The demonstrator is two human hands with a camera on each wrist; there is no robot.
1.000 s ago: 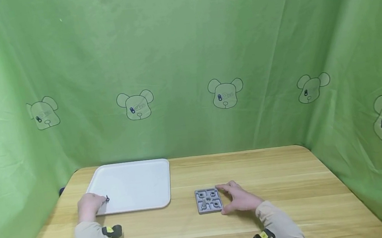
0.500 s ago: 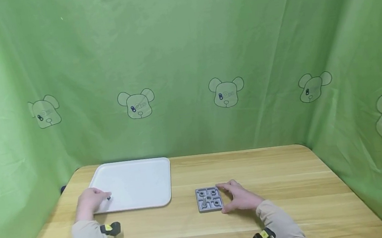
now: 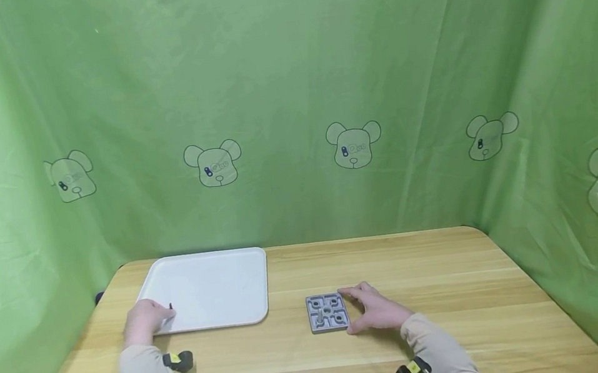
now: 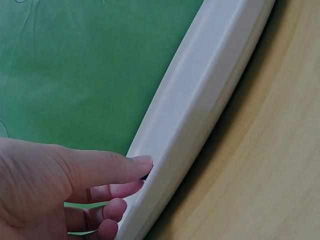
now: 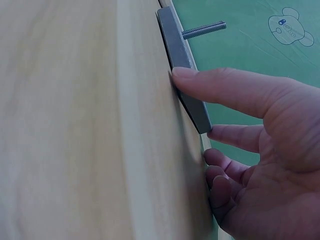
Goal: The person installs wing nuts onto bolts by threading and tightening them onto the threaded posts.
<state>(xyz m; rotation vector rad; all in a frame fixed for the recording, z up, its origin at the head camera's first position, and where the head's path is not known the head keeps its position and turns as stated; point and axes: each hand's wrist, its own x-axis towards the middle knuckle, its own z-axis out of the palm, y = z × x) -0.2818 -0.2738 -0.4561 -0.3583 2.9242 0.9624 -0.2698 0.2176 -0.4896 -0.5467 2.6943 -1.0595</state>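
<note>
At the left side of a white tray (image 3: 216,289), my left hand (image 3: 145,319) pinches a small dark piece (image 3: 170,305) between thumb and forefinger. Only a sliver of the piece shows in the left wrist view, so its kind is unclear. My right hand (image 3: 374,310) holds the right edge of a grey square block (image 3: 327,312) lying on the table, thumb on the near side and forefinger at the far corner. The block has several round recesses. A threaded bolt (image 5: 205,30) stands up from it. In the right wrist view the other fingers are curled beside the block.
The wooden table (image 3: 299,363) carries the tray at back left and the block near the middle. Behind and at both sides hangs a green curtain (image 3: 275,89) with bear heads printed on it. A black wrist camera (image 3: 181,362) sits on the left sleeve.
Over the tray's left edge my left hand has shifted slightly, and the small dark piece has turned to stand more upright in the fingers. My right hand and the block have stayed still.
</note>
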